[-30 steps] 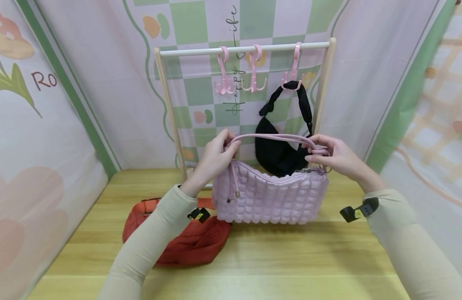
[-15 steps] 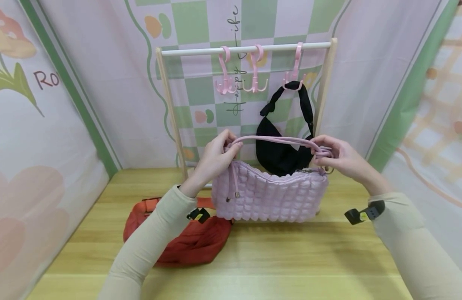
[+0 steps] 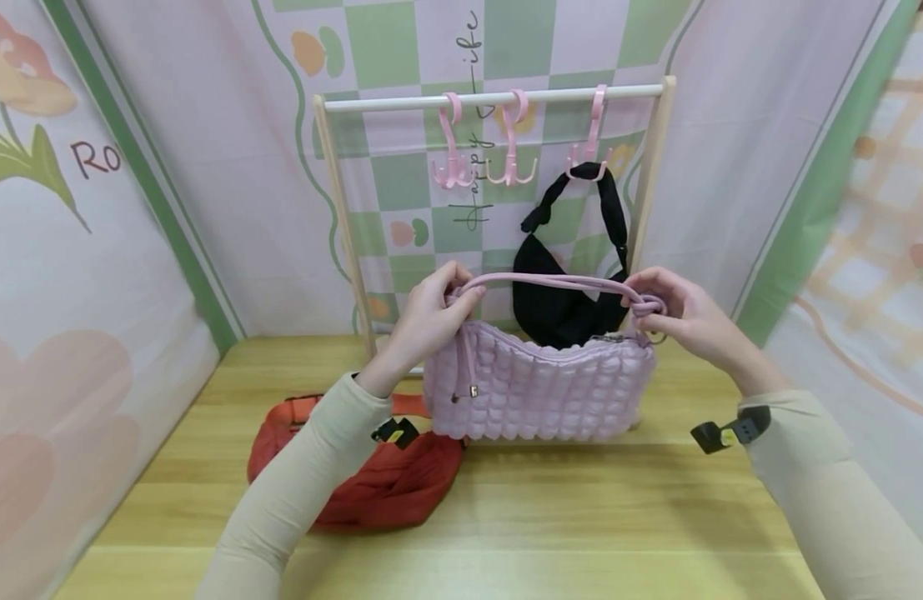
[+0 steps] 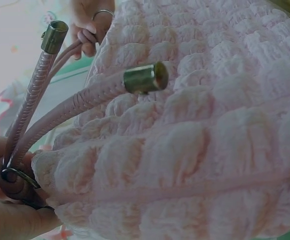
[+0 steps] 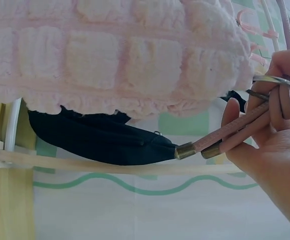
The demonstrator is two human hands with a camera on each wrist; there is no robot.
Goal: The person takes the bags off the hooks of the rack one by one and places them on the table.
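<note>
Left hand [image 3: 435, 307] and right hand [image 3: 680, 315] grip a puffy pink shoulder bag [image 3: 544, 392] by both ends of its handle [image 3: 521, 277].

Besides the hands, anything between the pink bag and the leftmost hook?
Nothing visible; the leftmost hook hangs bare. The black bag hangs from the rightmost hook, behind the pink bag and right of that path; the red bag lies on the table.

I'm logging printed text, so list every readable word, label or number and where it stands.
"Happy": back curtain, running sideways.
"ife": same curtain, higher; preceding letter unclear, crossed by the rail.
"Ro": left curtain.
Pink bag, red bag, black bag: none readable.
Black wrist devices: any text too small.
</note>
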